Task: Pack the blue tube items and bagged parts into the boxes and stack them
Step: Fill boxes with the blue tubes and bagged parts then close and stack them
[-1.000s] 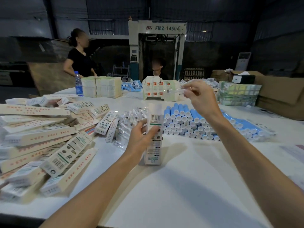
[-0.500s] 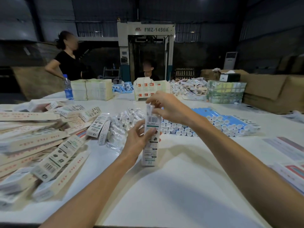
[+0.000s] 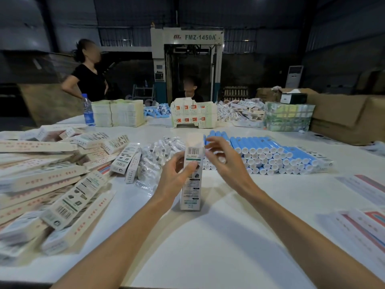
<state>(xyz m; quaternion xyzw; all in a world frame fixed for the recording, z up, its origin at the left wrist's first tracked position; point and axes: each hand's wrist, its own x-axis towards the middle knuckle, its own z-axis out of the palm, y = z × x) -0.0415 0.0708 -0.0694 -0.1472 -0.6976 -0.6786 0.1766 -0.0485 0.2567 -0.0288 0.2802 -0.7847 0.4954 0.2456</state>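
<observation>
Standing upright in the left hand, a tall barcoded white box.

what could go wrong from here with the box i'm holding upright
The box stands on its narrow end, steadied only by the left hand; a loosened grip could tip it.
Its top flap is open, so contents might slide out if it is laid down unclosed.
The right hand hovers just in front of the stacked blue tubes; a bump could roll them.
</observation>
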